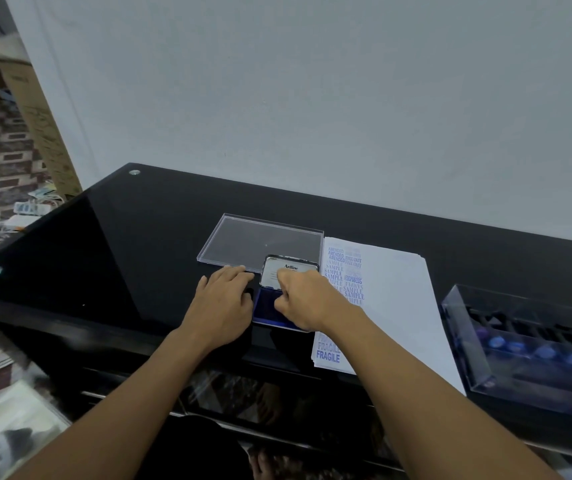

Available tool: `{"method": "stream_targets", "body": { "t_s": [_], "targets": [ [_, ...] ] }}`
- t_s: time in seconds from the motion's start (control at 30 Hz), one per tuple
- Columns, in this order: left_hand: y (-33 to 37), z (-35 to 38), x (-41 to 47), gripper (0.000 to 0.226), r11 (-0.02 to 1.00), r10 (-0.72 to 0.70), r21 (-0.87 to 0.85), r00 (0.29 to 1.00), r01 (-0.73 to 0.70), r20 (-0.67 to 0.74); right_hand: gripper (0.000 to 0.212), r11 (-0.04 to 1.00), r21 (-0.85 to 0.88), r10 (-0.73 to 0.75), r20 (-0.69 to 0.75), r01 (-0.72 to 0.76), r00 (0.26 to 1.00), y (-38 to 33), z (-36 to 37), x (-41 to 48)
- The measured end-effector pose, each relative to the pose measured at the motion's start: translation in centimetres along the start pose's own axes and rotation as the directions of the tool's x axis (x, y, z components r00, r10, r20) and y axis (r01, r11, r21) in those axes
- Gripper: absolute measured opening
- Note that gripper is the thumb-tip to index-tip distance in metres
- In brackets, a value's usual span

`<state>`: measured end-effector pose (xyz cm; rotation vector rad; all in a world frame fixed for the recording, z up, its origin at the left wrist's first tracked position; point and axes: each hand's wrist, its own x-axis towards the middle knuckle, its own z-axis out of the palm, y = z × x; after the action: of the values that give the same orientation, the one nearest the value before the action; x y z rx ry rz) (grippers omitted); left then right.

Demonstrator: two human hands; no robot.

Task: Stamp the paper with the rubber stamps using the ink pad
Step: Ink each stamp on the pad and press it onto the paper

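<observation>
I see one ink pad (264, 311), open, on the desk (139, 254), just left of one paper stack (392, 306). My left grip (224, 299) lies flat and released beside the pad. My right grip (303, 299) curls over the blue ink; whether it holds something I cannot tell. One clear box (464, 341) at the right holds four blurred blue stamps (516, 346).

The table (139, 237) carries one open ink pad (267, 308), one clear flat lid (260, 242), one stack of paper (395, 303) and, at its right edge, one clear box (468, 341) showing four blurred blue-topped stamps (547, 351).
</observation>
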<state>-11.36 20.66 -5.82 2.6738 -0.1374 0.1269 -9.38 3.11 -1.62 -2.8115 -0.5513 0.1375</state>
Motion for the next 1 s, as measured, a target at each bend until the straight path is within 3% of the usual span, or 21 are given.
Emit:
{"method": "stream_targets", "body": {
  "t_s": [0.6, 0.7, 0.87, 1.0],
  "targets": [
    [2.3, -1.3, 0.1, 0.041, 0.997, 0.061, -0.054, 0.997, -0.063, -0.041, 0.011, 0.998, 0.059, -0.004, -0.085, 0.009, 0.996, 0.3, 0.4, -1.7],
    [2.8, -1.4, 0.2, 0.039, 0.994, 0.077, -0.079, 0.996, -0.081, -0.047, 0.009, 0.992, 0.125, 0.018, -0.068, -0.009, 0.998, 0.4, -0.2, -2.4],
    [3.8, -2.0, 0.2, 0.041, 0.990, 0.053, -0.130, 0.997, -0.059, -0.048, 0.013, 0.906, 0.402, 0.172, -0.067, -0.131, 0.983, 1.6, -2.9, -3.5],
    [5.1, -2.3, 0.3, 0.041, 0.987, 0.068, -0.144, 0.997, -0.073, -0.041, 0.014, 0.868, 0.466, 0.208, -0.029, -0.171, 0.978, 3.5, -5.4, -4.4]
  ]
}}
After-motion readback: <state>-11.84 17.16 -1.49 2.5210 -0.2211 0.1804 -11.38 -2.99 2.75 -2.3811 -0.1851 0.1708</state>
